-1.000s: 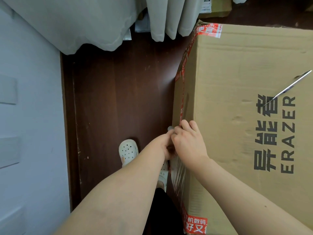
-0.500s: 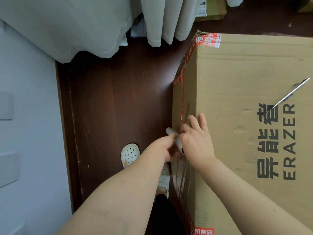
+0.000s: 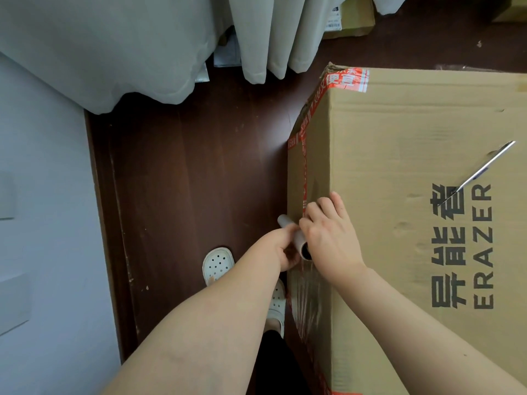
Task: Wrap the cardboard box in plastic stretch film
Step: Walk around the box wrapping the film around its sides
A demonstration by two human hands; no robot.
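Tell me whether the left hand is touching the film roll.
Touching. The head view shows the left hand with its fingers curled round the film roll, no gap between them, right beside the cardboard box.

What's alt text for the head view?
The left hand grips a stretch film roll against the side of a cardboard box on a dark floor; the right hand lies over it. Below the hands, clear film clings to that side.

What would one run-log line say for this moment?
phase: wrapping side | left hand: grips film roll | right hand: holds it at cardboard box edge | stretch film: on near side
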